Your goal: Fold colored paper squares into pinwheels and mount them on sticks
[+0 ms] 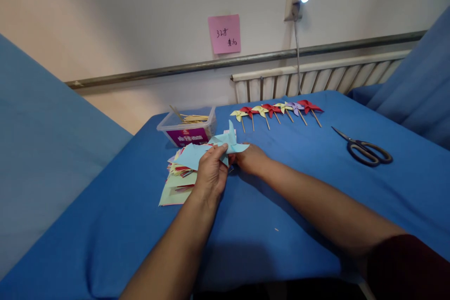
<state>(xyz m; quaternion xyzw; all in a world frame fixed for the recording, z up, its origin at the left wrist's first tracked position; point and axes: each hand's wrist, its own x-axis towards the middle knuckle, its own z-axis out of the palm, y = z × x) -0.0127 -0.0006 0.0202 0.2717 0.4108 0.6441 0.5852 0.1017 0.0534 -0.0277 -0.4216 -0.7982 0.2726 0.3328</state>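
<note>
My left hand (212, 171) is closed, with its thumb pressing on a light blue paper pinwheel (230, 139) whose blades are folded in. Close beside it on the right, my right hand (250, 159) has its fingers curled behind and below the pinwheel. What those fingers grip is hidden. Left of my hands lies a stack of coloured paper (177, 187), with green, red, yellow and light blue sheets. A small pale box (230, 132) shows partly behind the pinwheel.
A clear plastic tub (186, 129) holding wooden sticks (195, 118) stands behind the paper. Several finished pinwheels (272, 110) on sticks lie in a row at the back. Black-handled scissors (365, 150) rest on the right of the blue-covered table (298, 253).
</note>
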